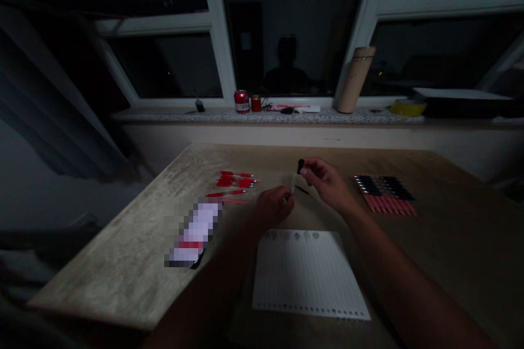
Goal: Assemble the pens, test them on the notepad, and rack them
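My left hand [274,205] is closed around a pale, see-through pen barrel [293,182] that points upward from the fingers. Just above and to the right, my right hand [323,179] pinches a short black pen part [301,166] between thumb and fingers. The black part is near the barrel's top end; whether they touch is too dim to tell. A thin dark pen refill [303,191] lies on the table between the hands. Below them is a lined notepad sheet [309,278] with small drawings along its far edge.
Several red pens [235,181] lie left of the hands, beside a phone with a blurred screen [196,232]. A row of black-and-pink pens [385,194] is on the right. On the windowsill stand a red can [242,102], a tall flask [355,82] and yellow tape [408,108].
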A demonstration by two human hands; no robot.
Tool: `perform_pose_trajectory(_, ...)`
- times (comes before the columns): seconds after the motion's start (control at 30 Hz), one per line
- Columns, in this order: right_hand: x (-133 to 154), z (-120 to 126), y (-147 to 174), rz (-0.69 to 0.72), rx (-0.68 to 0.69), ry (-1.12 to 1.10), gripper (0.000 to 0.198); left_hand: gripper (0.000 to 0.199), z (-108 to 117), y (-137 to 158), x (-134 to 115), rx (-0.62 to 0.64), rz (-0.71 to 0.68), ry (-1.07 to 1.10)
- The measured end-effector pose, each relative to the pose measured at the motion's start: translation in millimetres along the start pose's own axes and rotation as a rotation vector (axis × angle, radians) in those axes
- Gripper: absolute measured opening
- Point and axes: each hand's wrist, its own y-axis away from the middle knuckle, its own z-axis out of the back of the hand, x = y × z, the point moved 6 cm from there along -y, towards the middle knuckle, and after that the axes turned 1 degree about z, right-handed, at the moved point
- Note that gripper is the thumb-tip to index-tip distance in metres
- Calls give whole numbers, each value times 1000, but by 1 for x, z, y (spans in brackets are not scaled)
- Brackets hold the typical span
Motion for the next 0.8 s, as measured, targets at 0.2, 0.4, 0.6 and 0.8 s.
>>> perform_pose_trajectory(0.2,-1,0,-1,2,-6,-70,28,17,-2,1,2,11,6,-1)
perform_pose_trajectory(0.4,-4,-3,-1,-1,13,-64,28,17,-2,1,1,23,0,-1)
perform_pose_trajectory(0.6,-2,-6,0,-16,48,11,28,17,0,0,-1,25,4,0)
perform_pose_trajectory(0.8,-3,-9,2,-36,89,8,27,16,0,0,0,15,15,10)
